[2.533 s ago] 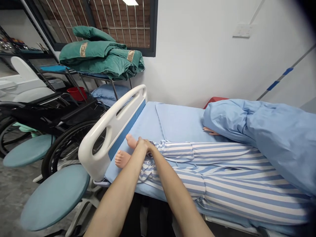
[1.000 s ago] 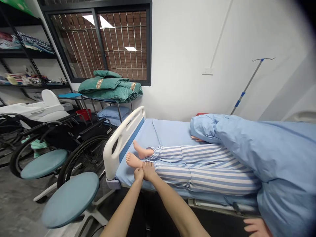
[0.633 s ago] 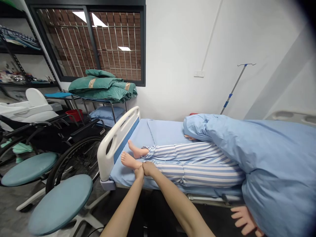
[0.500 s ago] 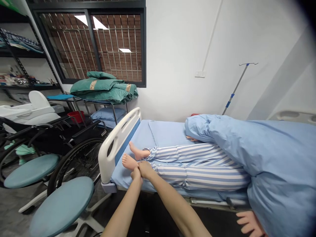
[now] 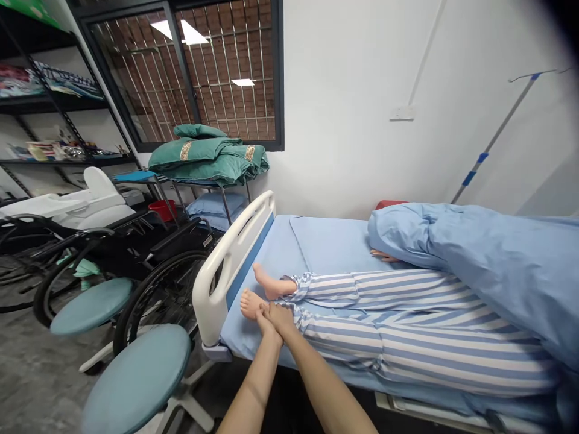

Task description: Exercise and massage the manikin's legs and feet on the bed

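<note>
A manikin in blue-and-white striped trousers (image 5: 407, 334) lies on the bed, its bare feet toward the footboard. Both my hands are at the ankle of its nearer foot (image 5: 250, 304). My left hand (image 5: 266, 324) is closed against the near side of that ankle, its fingers partly hidden. Lying over the top of the ankle, my right hand (image 5: 281, 318) is closed around it just below the trouser cuff and touches my left hand. The other foot (image 5: 271, 283) rests beside it on the sheet, untouched.
The white footboard (image 5: 210, 283) rises just left of the feet. A blue quilt (image 5: 488, 241) covers the manikin's upper body. Two round stools (image 5: 140, 380) and a wheelchair (image 5: 167, 289) stand at left. Behind are folded green bedding (image 5: 212, 157) and an IV pole (image 5: 502, 129).
The view has shifted, so the bed and manikin sit further right. My hands stay at the same ankle, with the left hand turned slightly along the foot.
</note>
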{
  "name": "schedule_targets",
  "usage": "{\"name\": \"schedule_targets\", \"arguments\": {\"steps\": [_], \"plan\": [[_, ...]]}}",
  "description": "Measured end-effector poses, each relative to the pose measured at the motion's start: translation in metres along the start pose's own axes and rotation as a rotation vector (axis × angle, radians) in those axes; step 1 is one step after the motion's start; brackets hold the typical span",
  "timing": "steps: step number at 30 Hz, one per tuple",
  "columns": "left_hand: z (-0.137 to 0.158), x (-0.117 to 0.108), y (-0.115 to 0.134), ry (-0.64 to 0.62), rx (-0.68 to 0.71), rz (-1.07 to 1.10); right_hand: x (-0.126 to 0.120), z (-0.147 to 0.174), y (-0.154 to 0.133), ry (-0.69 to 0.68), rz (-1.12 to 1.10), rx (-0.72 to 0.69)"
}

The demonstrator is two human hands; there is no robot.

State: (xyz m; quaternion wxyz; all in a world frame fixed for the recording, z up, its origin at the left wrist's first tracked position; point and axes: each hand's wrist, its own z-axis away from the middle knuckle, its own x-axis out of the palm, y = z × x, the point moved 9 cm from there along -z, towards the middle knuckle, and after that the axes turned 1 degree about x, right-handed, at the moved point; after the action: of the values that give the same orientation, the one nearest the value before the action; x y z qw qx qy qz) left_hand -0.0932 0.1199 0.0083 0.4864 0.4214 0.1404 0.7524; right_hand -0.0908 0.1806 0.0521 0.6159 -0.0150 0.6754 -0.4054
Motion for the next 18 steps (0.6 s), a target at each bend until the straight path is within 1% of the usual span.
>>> {"name": "schedule_targets", "arguments": {"steps": [1,3,5,7,9,10,14,18], "plan": [[-0.003,0.001,-0.006,0.005,0.007,0.023,0.001,-0.004,0.007,-0.037,0.073,0.017],[-0.007,-0.002,-0.017,0.062,0.021,-0.009,0.006,-0.012,0.016,-0.154,0.160,-0.013],[-0.006,-0.008,-0.028,0.147,0.004,-0.111,0.010,-0.018,0.020,-0.261,0.166,-0.095],[-0.002,-0.013,-0.035,0.219,-0.014,-0.202,0.012,-0.021,0.021,-0.303,0.181,-0.186],[0.003,-0.015,-0.039,0.252,-0.019,-0.241,0.013,-0.021,0.019,-0.290,0.225,-0.270],[0.004,-0.015,-0.040,0.244,-0.012,-0.239,0.012,-0.020,0.017,-0.259,0.251,-0.291],[0.005,-0.015,-0.040,0.173,0.041,-0.210,0.005,-0.014,0.014,-0.123,0.341,-0.273],[0.003,-0.022,-0.041,0.107,0.037,-0.248,0.002,-0.003,0.010,-0.114,0.387,-0.236]]}}
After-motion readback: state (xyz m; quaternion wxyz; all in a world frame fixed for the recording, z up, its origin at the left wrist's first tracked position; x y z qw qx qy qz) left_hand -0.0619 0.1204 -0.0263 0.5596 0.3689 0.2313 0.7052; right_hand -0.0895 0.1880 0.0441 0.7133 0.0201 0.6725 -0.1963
